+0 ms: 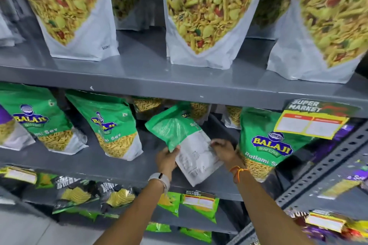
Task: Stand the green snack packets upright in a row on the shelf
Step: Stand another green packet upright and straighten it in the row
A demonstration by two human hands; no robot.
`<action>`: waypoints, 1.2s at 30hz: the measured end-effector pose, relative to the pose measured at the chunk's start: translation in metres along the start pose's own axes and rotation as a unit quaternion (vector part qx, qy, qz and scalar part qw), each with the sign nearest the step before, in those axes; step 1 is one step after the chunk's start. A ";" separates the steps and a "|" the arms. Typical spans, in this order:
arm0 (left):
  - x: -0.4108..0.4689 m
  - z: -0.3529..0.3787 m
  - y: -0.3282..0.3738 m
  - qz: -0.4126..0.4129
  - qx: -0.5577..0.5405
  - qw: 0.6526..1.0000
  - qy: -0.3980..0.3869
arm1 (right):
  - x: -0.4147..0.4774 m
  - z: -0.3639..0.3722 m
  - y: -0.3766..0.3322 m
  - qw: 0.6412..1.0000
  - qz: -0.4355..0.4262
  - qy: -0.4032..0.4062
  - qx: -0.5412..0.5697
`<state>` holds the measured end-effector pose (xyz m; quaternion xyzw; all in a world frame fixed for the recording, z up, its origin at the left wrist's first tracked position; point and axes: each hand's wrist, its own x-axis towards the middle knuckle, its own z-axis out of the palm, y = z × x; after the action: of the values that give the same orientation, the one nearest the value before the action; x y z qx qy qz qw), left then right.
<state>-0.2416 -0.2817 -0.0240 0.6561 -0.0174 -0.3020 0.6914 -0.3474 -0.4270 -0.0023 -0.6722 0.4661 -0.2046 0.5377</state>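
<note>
A green and white snack packet (pixel 185 141) is tilted with its back side toward me, over the middle grey shelf (pixel 111 162). My left hand (pixel 167 158) grips its lower left edge and my right hand (pixel 224 148) holds its right edge. Three green Ratlami Sev packets stand upright on this shelf: one at far left (pixel 37 117), one left of the held packet (pixel 111 125), one to its right (pixel 264 143). More packets stand behind in shadow (pixel 147 104).
Large white Khatta Meetha Mix pouches (pixel 207 16) stand on the shelf above. A yellow price tag (pixel 310 125) hangs at the right. Chip packets (pixel 85 197) fill the shelf below. A perforated grey upright (pixel 326 163) frames the right side.
</note>
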 end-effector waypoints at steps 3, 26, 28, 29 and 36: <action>0.007 -0.004 0.021 0.115 0.041 0.992 -0.027 | -0.006 -0.004 -0.004 0.999 -0.034 0.004 0.020; -0.010 -0.027 0.007 0.265 0.172 0.942 -0.117 | -0.035 0.034 -0.002 0.985 -0.100 0.038 0.133; -0.014 -0.026 0.005 0.270 0.170 0.940 -0.123 | -0.044 0.035 -0.001 0.981 -0.128 -0.017 0.146; -0.012 -0.026 0.007 0.265 0.171 0.940 -0.131 | -0.049 0.035 0.001 0.981 -0.137 -0.045 0.130; 0.042 -0.013 0.061 0.263 0.240 0.925 -0.133 | -0.057 0.047 -0.002 0.992 -0.125 0.029 0.006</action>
<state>-0.1773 -0.2909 0.0142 0.7281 -0.3531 -0.1806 0.5590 -0.3374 -0.3541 -0.0032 -0.7160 0.3923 -0.2922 0.4980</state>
